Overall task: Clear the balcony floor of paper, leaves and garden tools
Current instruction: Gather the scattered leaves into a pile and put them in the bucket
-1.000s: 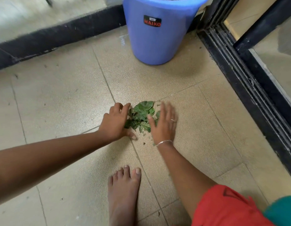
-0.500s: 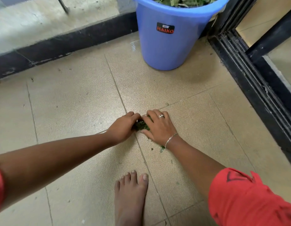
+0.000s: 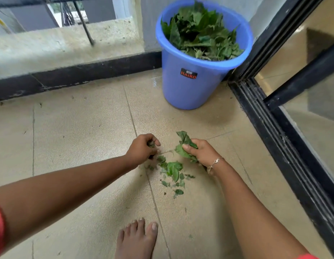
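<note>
Gathering leaves: both hands loaded, bucket ahead

At centre, the right hand (image 3: 199, 152) grips a leaf bunch (image 3: 183, 144), fingers curled round it, blades projecting forward. Just beside it, the left hand (image 3: 143, 148) is curled round a small dark leaf scrap (image 3: 151, 144). Between and below the two hands, toward the foot (image 3: 136, 240), loose leaves (image 3: 172, 170) lie scattered on the floor (image 3: 78, 137), nearer the right hand. The blue bucket (image 3: 190, 86), already heaped with greenery (image 3: 201, 32), stands ahead and slightly right, well apart from both hands. The right hand has the shorter path. Probable next move: carry forward to the bucket, then come back for the remainder.
</note>
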`<move>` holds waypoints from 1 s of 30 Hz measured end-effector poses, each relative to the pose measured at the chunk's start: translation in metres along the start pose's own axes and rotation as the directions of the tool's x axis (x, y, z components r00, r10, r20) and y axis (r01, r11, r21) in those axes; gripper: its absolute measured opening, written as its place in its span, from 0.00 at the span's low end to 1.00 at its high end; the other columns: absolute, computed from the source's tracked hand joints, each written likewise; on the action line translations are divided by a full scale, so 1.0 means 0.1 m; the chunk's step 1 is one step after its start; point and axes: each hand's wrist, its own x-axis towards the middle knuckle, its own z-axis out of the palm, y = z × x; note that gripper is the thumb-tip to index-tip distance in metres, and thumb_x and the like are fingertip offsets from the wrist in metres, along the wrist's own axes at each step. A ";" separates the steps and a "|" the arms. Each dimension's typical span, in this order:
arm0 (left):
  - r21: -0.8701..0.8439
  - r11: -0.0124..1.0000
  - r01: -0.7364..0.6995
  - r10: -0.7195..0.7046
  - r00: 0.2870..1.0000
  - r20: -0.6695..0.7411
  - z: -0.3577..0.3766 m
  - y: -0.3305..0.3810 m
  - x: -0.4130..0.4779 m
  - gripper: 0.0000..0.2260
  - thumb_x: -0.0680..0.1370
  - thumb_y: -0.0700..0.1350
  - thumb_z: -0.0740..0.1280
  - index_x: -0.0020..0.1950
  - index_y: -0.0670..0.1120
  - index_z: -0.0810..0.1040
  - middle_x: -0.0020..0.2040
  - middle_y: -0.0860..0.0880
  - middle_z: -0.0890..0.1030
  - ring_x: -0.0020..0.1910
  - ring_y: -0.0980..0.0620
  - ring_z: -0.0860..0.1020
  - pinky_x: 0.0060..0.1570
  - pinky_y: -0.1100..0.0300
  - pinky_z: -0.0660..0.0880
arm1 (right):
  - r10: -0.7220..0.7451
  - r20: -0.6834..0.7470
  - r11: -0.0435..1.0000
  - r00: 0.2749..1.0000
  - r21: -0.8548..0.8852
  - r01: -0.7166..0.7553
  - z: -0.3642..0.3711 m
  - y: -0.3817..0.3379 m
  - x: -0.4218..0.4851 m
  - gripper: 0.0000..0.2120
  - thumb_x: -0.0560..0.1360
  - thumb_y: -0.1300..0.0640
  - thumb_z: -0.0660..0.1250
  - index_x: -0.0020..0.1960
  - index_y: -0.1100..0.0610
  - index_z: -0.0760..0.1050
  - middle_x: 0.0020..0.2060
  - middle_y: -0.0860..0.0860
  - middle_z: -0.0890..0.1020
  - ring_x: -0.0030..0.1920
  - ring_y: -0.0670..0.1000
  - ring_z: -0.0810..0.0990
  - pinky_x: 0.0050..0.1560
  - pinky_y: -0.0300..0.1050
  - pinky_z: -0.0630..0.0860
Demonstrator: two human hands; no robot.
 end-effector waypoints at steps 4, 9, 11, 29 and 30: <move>-0.260 0.964 -0.052 0.037 0.997 -0.062 -0.01 0.35 0.03 0.09 0.73 0.28 0.67 0.40 0.42 0.74 0.32 0.46 0.72 0.28 0.52 0.72 0.26 0.66 0.75 | -0.059 0.005 0.990 0.998 0.125 0.058 -0.39 -0.71 -0.21 0.06 0.77 0.59 0.62 0.43 0.56 0.75 0.27 0.49 0.70 0.23 0.44 0.64 0.18 0.32 0.58; -0.387 0.915 -0.118 0.072 0.989 -0.132 -0.07 0.58 0.08 0.09 0.73 0.27 0.66 0.41 0.40 0.74 0.31 0.44 0.70 0.28 0.50 0.70 0.27 0.61 0.75 | -0.304 -0.235 0.948 0.923 0.020 0.317 -0.96 -1.98 -0.14 0.09 0.77 0.56 0.62 0.38 0.54 0.71 0.20 0.45 0.73 0.18 0.41 0.65 0.17 0.29 0.57; -0.417 0.885 -0.206 0.112 0.964 -0.240 -0.12 0.73 0.07 0.09 0.73 0.27 0.65 0.41 0.41 0.74 0.32 0.44 0.70 0.28 0.51 0.70 0.27 0.62 0.76 | -0.339 -0.312 0.941 0.887 -0.101 0.324 -1.14 -2.37 0.06 0.10 0.76 0.54 0.65 0.38 0.54 0.71 0.25 0.49 0.72 0.18 0.42 0.64 0.18 0.29 0.57; 0.111 0.834 -0.541 0.550 0.800 -0.238 -0.87 2.96 0.78 0.14 0.71 0.40 0.73 0.56 0.40 0.80 0.47 0.47 0.81 0.43 0.55 0.75 0.42 0.66 0.71 | -0.495 -0.712 0.816 0.498 -0.185 0.547 -0.73 -1.43 0.06 0.08 0.75 0.58 0.65 0.38 0.49 0.72 0.34 0.48 0.77 0.35 0.43 0.73 0.40 0.38 0.70; 0.129 0.820 -0.558 0.572 0.786 -0.235 -0.88 2.92 0.72 0.14 0.72 0.41 0.72 0.57 0.41 0.80 0.49 0.48 0.82 0.45 0.57 0.75 0.43 0.69 0.71 | -0.493 -0.730 0.820 0.474 -0.207 0.534 -0.56 -1.11 -0.04 0.08 0.75 0.58 0.64 0.39 0.48 0.72 0.35 0.49 0.77 0.34 0.40 0.73 0.39 0.36 0.70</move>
